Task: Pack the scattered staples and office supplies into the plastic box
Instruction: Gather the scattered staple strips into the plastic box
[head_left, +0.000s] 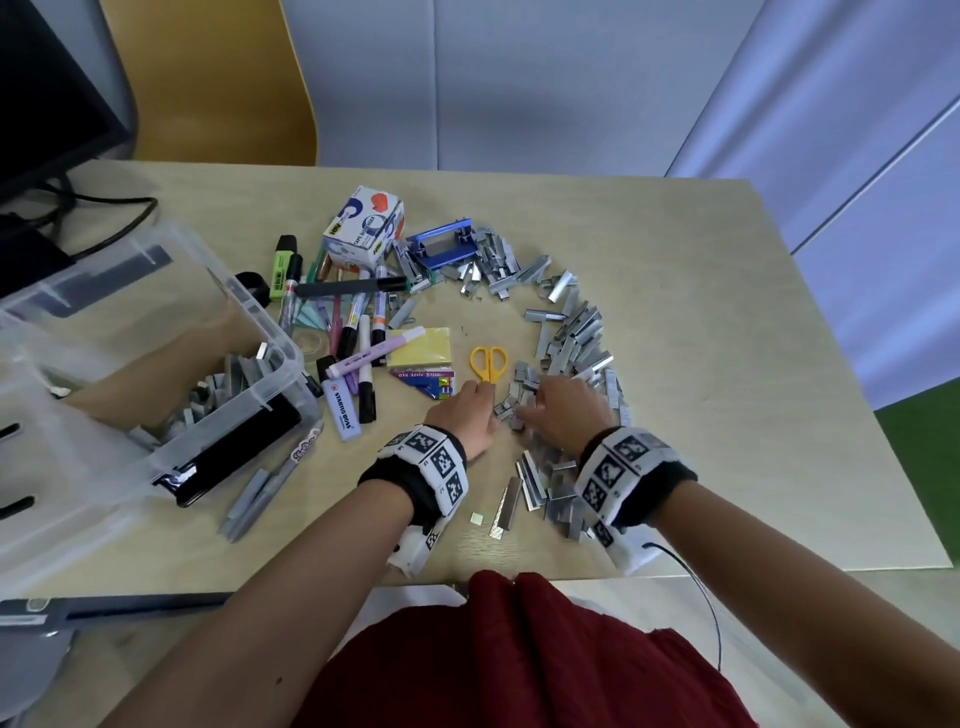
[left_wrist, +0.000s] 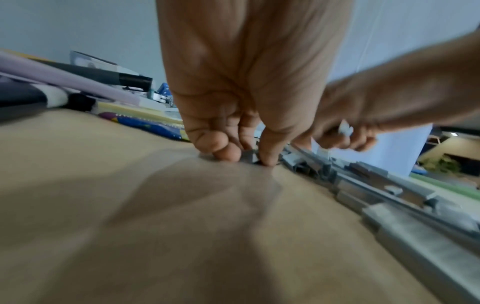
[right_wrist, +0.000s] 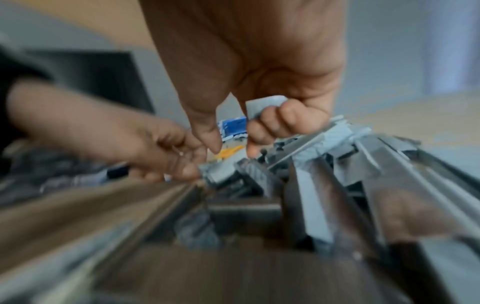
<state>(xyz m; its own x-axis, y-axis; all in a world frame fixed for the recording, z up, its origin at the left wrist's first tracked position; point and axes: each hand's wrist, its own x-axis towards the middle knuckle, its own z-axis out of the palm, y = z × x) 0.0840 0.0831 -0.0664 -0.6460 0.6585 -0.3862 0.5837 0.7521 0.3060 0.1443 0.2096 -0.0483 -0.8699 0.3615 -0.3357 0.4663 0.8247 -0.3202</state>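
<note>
Grey staple strips (head_left: 571, 338) lie in a long arc on the right half of the wooden table. A small heap of them (head_left: 514, 402) sits between my hands. My left hand (head_left: 470, 410) is at the heap's left edge, and its thumb and fingers pinch a short strip of staples (left_wrist: 249, 156) against the table. My right hand (head_left: 563, 410) is on the heap's right side, fingers curled round a few staple strips (right_wrist: 262, 105). The clear plastic box (head_left: 280, 358) stands at the left with several staple strips (head_left: 228, 379) inside.
Yellow scissors (head_left: 488, 364), a yellow sticky pad (head_left: 420, 347), markers and highlighters (head_left: 358, 332), a tape dispenser carton (head_left: 363, 228) and a blue metal tool (head_left: 441, 249) lie between the box and the staples. Grey pens (head_left: 260, 493) lie by the box. A monitor (head_left: 47, 104) stands at the back left.
</note>
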